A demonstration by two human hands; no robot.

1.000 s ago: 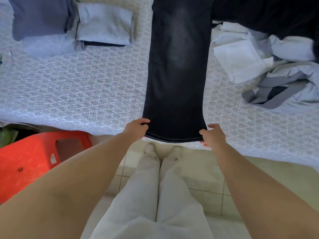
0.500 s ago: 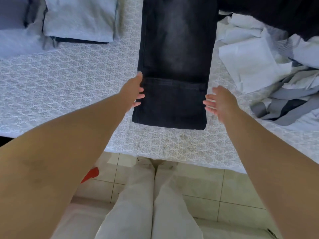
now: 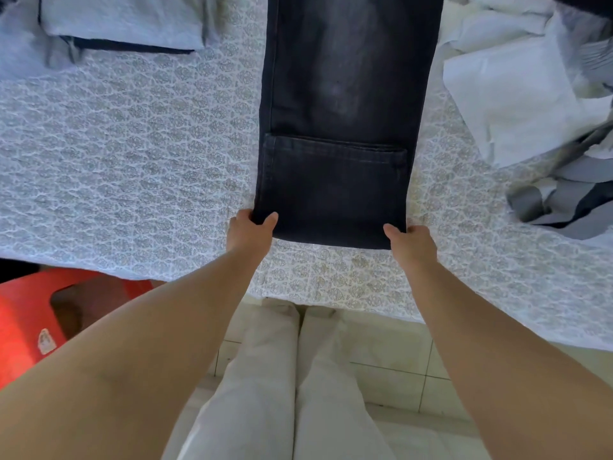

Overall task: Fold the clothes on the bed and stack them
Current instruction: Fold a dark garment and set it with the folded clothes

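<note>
Jeans (image 3: 341, 127), black and faded, laid lengthwise up the centre of the frame on the bed (image 3: 132, 167), hem end turned back over the legs at centre. Gripped at both near corners of that fold: left hand (image 3: 248, 232) curled round the left corner, thumb on top; right hand (image 3: 411, 240) pinching the right corner, thumb on the cloth. Seen at upper left, a stack of folded clothes (image 3: 122, 24), pale blue on top with a dark layer beneath, well apart from the jeans. Heaped at upper right and right edge, unfolded clothes (image 3: 530, 104), white and grey, just beside the jeans' right edge. Covered the mattress, a pale patterned bedspread, hanging over the near edge. Stood at lower left beside the bed, a red plastic stool (image 3: 30, 323), partly hidden behind the left forearm. Showed below, light trousers (image 3: 282, 376) and a pale tiled floor (image 3: 398, 370).
</note>
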